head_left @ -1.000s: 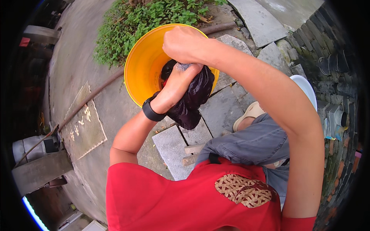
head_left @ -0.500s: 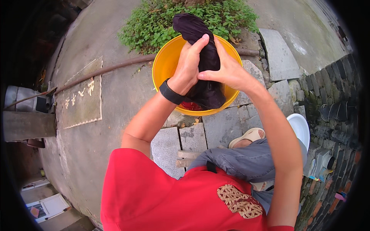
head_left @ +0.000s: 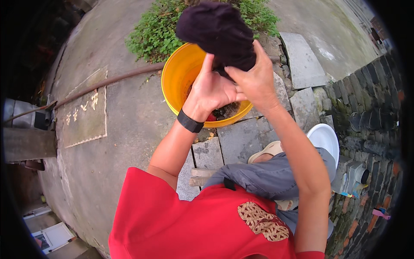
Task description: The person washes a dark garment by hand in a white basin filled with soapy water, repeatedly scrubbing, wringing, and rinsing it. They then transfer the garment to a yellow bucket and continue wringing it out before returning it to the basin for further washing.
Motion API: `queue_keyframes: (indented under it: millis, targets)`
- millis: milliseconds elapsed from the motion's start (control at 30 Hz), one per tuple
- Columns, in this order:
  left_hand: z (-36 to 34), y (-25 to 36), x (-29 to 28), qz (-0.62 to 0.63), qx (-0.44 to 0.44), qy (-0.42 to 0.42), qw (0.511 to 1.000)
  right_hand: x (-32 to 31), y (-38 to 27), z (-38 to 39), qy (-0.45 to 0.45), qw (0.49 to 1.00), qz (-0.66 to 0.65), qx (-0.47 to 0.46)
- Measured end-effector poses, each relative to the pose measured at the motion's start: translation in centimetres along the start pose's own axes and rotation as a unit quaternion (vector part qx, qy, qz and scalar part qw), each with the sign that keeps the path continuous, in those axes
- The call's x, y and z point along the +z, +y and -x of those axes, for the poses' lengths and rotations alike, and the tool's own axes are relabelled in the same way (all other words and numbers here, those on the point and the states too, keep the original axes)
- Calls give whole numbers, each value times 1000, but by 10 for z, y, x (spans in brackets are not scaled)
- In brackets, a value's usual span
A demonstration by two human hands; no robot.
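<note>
A bunched dark purple-black cloth [head_left: 217, 34] is raised over the far side of a yellow bucket [head_left: 179, 69], its upper part folded over to the left. My right hand [head_left: 257, 84] grips the cloth's lower right end between thumb and fingers. Just left of it, my left hand [head_left: 210, 90], with a black band on the wrist, shows a bare palm. Its thumb points up by the cloth's lower edge, and its fingers reach across to my right hand. Dark, wet-looking contents and a bit of red show inside the bucket below my hands.
Green plants [head_left: 157, 32] grow behind the bucket. A brown pipe [head_left: 116, 78] runs along the ground to the left. Grey paving slabs [head_left: 239, 140] lie in front. To the right are a white basin [head_left: 324, 140] and a wall of dark bricks [head_left: 366, 95].
The cloth has come up out of the bucket and its upper end has swung up and left. My left palm has turned up and opened away from the cloth. The view has shifted slightly.
</note>
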State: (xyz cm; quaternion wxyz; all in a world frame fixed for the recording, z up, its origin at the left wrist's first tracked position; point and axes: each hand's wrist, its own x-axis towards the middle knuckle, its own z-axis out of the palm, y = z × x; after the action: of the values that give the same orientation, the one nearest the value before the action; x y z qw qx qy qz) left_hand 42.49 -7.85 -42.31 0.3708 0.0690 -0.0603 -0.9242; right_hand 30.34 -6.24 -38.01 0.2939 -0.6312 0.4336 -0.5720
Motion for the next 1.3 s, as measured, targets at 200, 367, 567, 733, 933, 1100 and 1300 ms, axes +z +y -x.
queue_keyframes:
  millis: [200,367,567,733,933,1100,1300]
  targets:
    - [13,0,-19,-559,234,-36,795,-7,14,25,-180,980,-77,-22]
    - [-9,29,9,67,-71,84,992,-35,27,27,59,864,-402,299]
    - [-4,36,63,29,-61,13,998,-9,66,31,-137,671,-600,414]
    - [23,-14,47,-41,18,26,999,16,56,-7,-43,714,-599,359]
    - [36,-4,5,23,-89,42,995,20,67,-26,-95,876,-381,279]
    - [38,1,-50,-162,-115,92,976,32,87,-15,-105,979,89,149]
    - [26,-16,-45,-277,31,182,943,35,80,-4,-33,953,180,242]
